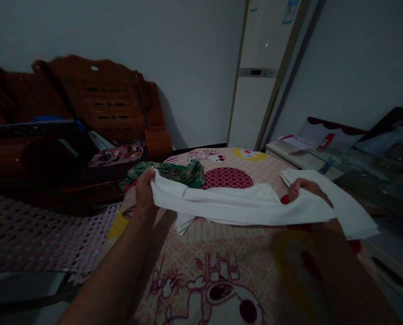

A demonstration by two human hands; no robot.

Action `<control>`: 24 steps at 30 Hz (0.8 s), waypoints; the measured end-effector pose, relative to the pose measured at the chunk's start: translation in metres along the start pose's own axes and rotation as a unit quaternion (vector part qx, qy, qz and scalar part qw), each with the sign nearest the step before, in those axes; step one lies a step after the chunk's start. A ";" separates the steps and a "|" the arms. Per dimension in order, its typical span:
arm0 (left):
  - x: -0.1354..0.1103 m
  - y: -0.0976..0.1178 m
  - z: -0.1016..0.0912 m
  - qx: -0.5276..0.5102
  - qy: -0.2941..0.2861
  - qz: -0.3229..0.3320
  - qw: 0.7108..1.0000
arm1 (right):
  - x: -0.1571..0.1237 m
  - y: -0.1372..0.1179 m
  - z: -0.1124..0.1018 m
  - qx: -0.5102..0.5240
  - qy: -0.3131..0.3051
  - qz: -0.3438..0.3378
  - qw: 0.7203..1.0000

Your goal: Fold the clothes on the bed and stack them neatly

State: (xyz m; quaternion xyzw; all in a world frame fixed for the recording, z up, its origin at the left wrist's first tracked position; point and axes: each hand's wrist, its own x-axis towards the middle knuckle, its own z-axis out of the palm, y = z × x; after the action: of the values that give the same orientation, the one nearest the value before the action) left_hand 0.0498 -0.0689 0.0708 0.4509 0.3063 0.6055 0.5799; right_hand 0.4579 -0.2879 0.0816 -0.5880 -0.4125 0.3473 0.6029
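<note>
A long white garment stretches sideways between my two hands, just above a patterned cloth with cartoon drawings. My left hand is closed on its left end. At the other end, my right hand grips the fabric, which covers part of the palm and wrist. A short white piece hangs down below the strip on the left. Behind my left hand lies a crumpled green patterned cloth. Beside and beyond my right hand is a folded white cloth.
A carved wooden chair stands at the back left with a floral cloth on its seat. A pink woven chair is at my left. Glass shelving is on the right. A tall white air conditioner stands by the wall.
</note>
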 end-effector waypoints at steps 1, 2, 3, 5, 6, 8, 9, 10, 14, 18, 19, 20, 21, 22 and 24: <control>-0.003 0.003 -0.002 -0.015 -0.041 -0.023 0.999 | -0.004 -0.005 -0.003 -0.009 -0.035 0.017 0.999; -0.006 0.006 -0.003 -0.022 -0.092 -0.052 0.994 | -0.007 -0.009 -0.003 -0.020 -0.070 0.029 0.997; -0.009 0.008 -0.004 -0.013 -0.151 -0.091 0.984 | -0.010 -0.013 -0.002 -0.029 -0.100 0.037 0.994; -0.013 0.007 -0.002 0.030 -0.248 -0.160 0.955 | -0.014 -0.017 0.006 -0.041 -0.133 0.042 0.989; -0.015 0.005 0.001 0.054 -0.274 -0.174 0.945 | -0.014 -0.017 0.011 -0.043 -0.142 0.043 0.988; -0.015 -0.003 0.007 0.099 -0.272 -0.155 0.945 | -0.009 -0.013 0.022 -0.039 -0.135 0.036 0.989; -0.015 -0.008 0.011 0.119 -0.252 -0.131 0.951 | -0.004 -0.008 0.027 -0.037 -0.119 0.026 0.992; -0.015 -0.013 0.014 0.141 -0.226 -0.102 0.959 | 0.002 -0.002 0.030 -0.038 -0.082 0.009 0.996; -0.012 -0.032 0.015 0.289 -0.156 -0.012 0.945 | 0.027 0.031 0.033 -0.157 0.099 -0.062 0.981; -0.007 -0.046 0.009 0.421 -0.231 -0.035 0.876 | 0.037 0.059 0.033 -0.355 0.146 -0.080 0.920; -0.007 -0.049 0.009 0.433 -0.260 -0.051 0.862 | 0.037 0.063 0.034 -0.380 0.135 -0.073 0.912; -0.007 -0.052 0.010 0.435 -0.286 -0.065 0.851 | 0.036 0.065 0.036 -0.396 0.118 -0.065 0.908; -0.008 -0.054 0.011 0.431 -0.311 -0.077 0.844 | 0.035 0.065 0.037 -0.405 0.098 -0.060 0.907; -0.009 -0.055 0.013 0.421 -0.333 -0.088 0.839 | 0.034 0.064 0.039 -0.411 0.078 -0.060 0.906; -0.014 -0.057 0.018 0.393 -0.376 -0.115 0.831 | 0.031 0.059 0.042 -0.416 0.048 -0.068 0.906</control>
State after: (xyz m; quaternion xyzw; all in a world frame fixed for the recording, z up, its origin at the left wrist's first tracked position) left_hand 0.0886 -0.0776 0.0246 0.7952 0.3262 0.1469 0.4895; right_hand 0.4369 -0.2383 0.0241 -0.7718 -0.5293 0.0738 0.3447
